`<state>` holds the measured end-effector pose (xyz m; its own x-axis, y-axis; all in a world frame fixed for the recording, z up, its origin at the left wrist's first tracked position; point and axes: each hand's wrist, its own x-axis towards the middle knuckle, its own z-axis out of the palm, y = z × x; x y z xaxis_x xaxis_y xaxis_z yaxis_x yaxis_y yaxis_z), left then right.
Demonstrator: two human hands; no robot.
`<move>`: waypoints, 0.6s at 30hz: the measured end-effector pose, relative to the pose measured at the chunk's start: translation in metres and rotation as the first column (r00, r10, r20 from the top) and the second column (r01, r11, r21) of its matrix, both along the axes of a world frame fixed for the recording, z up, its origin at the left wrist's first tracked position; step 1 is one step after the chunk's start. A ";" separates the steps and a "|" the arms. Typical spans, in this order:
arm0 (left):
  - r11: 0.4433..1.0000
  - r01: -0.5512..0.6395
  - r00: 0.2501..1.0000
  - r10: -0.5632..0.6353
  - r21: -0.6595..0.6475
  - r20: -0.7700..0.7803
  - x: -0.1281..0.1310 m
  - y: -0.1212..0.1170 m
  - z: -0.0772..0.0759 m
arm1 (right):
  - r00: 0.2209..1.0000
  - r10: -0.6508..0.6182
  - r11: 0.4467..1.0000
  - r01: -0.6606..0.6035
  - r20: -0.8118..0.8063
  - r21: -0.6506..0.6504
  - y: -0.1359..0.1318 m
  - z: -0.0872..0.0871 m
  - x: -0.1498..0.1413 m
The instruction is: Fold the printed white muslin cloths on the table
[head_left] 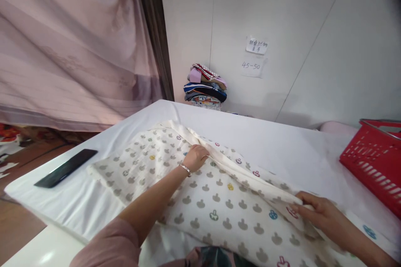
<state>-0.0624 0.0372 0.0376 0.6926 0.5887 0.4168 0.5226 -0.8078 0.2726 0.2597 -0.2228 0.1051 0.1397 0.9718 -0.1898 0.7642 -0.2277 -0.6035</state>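
A cream cloth [205, 206] printed with grey, yellow, green, blue and red mushroom shapes lies spread over the white-covered table. My left hand [196, 158], with a bracelet at the wrist, is closed on a raised fold near the middle of the cloth. Further right, my right hand [324, 219] pinches the same fold between thumb and fingers. Between the two hands the fold runs as a slanting ridge, and part of the cloth lies behind it. The cloth's right end goes partly out of sight under my right forearm.
A flat black slab [66, 168] lies at the table's left end. A red plastic basket [372, 162] stands at the right. Folded fabrics are piled in a stack [206, 87] beyond the far edge, by a wall with paper notes [252, 66]. A pink curtain [78, 50] hangs left.
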 end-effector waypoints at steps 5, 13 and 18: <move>0.995 0.035 0.999 -0.036 0.095 0.006 0.005 0.010 0.017 | 0.999 0.025 1.000 -0.024 0.044 -0.018 -0.002 0.000 -0.002; 0.994 0.095 0.989 -0.100 -0.050 -0.107 0.015 0.026 0.030 | 0.998 0.039 0.999 -0.038 0.039 -0.039 -0.006 0.001 -0.002; 0.980 0.027 1.000 -0.023 -0.199 0.022 0.006 0.018 0.039 | 0.999 -0.052 0.998 0.051 0.012 0.032 -0.006 0.008 0.007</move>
<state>-0.0560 0.0551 0.0769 0.7010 0.6439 0.3065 0.4962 -0.7491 0.4388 0.2662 -0.2284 0.1128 0.1921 0.9687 -0.1569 0.7598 -0.2480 -0.6010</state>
